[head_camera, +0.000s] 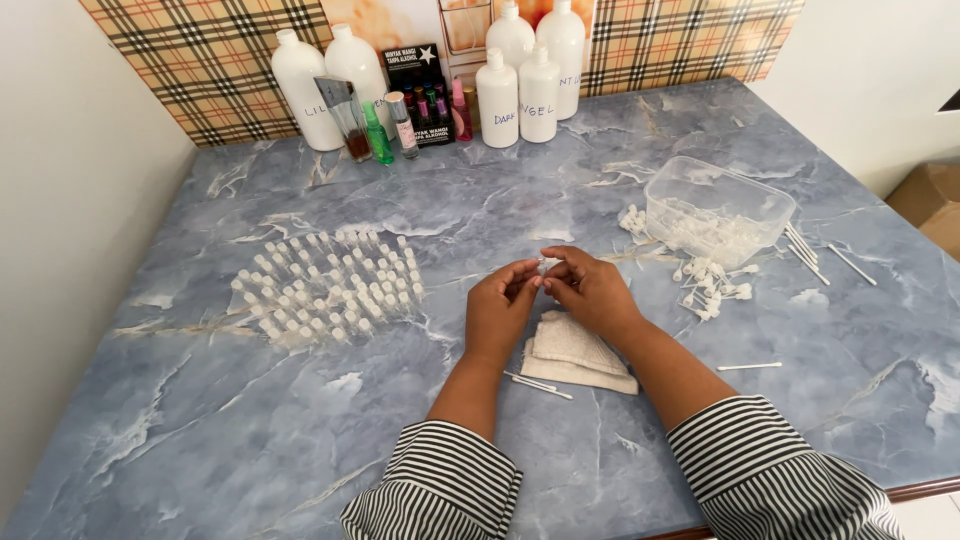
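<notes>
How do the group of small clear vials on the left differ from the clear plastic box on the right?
The small clear vials are many, thin and upright in close rows; the clear plastic box is one wide, low container. The vials stand to the left of the left hand; the box lies beyond the right hand, with small white parts inside and beside it. Both are transparent and rest on the blue marble table.

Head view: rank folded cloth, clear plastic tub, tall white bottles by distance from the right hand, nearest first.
From the right hand:
1. Folded cloth, just below the hand, toward the person.
2. Clear plastic tub, off to the right, farther up the table.
3. Tall white bottles, at the back wall, farthest.
</notes>
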